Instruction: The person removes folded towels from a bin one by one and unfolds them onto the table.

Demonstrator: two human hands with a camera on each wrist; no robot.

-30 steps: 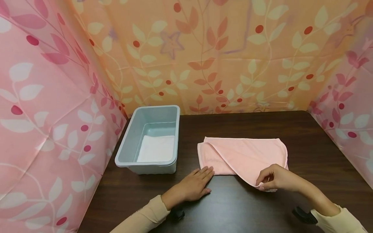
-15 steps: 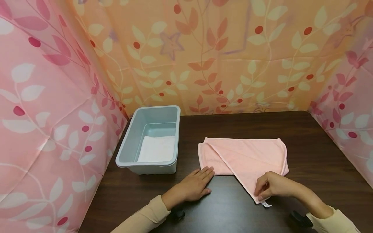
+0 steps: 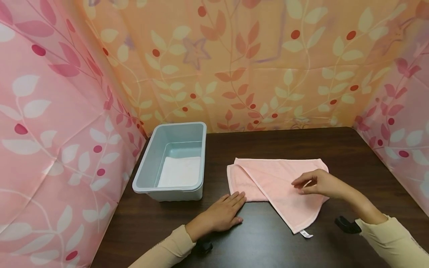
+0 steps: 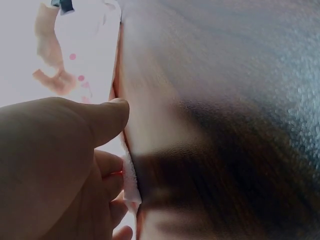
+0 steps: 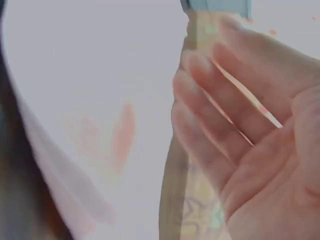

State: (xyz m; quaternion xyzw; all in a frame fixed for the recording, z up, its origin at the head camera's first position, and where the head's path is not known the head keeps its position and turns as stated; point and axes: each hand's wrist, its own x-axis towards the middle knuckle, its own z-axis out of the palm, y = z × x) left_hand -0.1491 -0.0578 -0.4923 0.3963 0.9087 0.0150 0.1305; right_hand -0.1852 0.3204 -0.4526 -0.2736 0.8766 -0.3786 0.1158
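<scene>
A pink towel [image 3: 288, 178] lies folded on the dark table, its top layer turned down so that one corner with a small white tag [image 3: 306, 234] points toward the near edge. My left hand [image 3: 222, 214] rests with straight fingers on the towel's near left corner. In the left wrist view a pale towel edge [image 4: 131, 185] shows beside those fingers. Above the towel's right half is my right hand [image 3: 321, 184], fingers loosely bent, holding nothing. The right wrist view shows its relaxed fingers [image 5: 210, 100] apart from the washed-out towel [image 5: 100, 75].
A light blue plastic bin [image 3: 142, 178] stands left of the towel, with a folded white cloth [image 3: 179, 171] lying in its bottom. Patterned curtains [image 3: 251, 67] enclose the table [image 3: 251, 242] at the back and both sides.
My right hand has drawn the towel's corner toward the near edge, let it go, and lifted back over the towel. My left hand stays in place.
</scene>
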